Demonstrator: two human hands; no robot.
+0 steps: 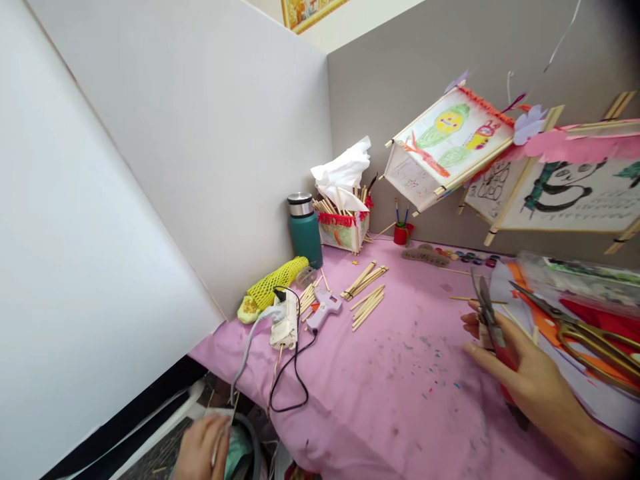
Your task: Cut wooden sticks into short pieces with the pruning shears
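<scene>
Right hand (530,367): fingers closed around red-handled steel scissors (503,350), over the table's right side.
Left hand (200,450): below the front edge of the pink cloth-covered table (380,400), beside a green bag (237,453); grip cannot be told.
Open room: bare pink cloth between both hands.
Counts: one gold-handled scissors (595,347), one white-and-pink glue gun (323,308).

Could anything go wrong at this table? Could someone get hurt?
The blades of the red-handled scissors sit right by the fingers of the right hand, so a slip might nick them. The grey cord of the power strip runs over the table edge near the left hand. A tug could drag the strip and the glue gun beside it, which might be hot.
</scene>
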